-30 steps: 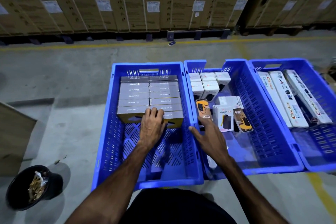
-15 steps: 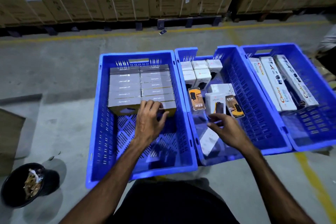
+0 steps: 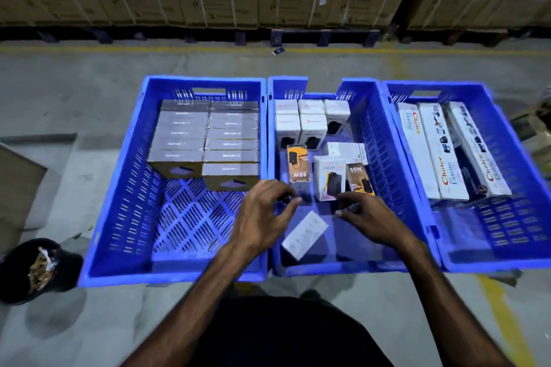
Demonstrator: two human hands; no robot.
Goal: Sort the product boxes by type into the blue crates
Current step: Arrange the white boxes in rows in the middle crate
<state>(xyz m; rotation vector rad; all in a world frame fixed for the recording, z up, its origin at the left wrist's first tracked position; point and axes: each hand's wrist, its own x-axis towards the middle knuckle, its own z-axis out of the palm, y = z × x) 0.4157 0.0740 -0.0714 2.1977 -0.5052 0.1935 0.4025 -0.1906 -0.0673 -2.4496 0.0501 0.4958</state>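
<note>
Blue middle crate (image 3: 384, 140) held mixed boxes, and both loosely curled, empty hands, left (image 3: 262, 214) and right (image 3: 369, 217), hovered there, likely needing next to grip the 65W box (image 3: 297, 164).

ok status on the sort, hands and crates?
Left hand and right hand both empty, fingers curled, over middle crate. Mixed boxes there, one white box loose. Nothing blocking.

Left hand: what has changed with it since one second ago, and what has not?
The left hand left the grey boxes and moved right, to the middle crate, near the right hand. Neither visibly holds anything. Boxes and crates stayed put.
</note>
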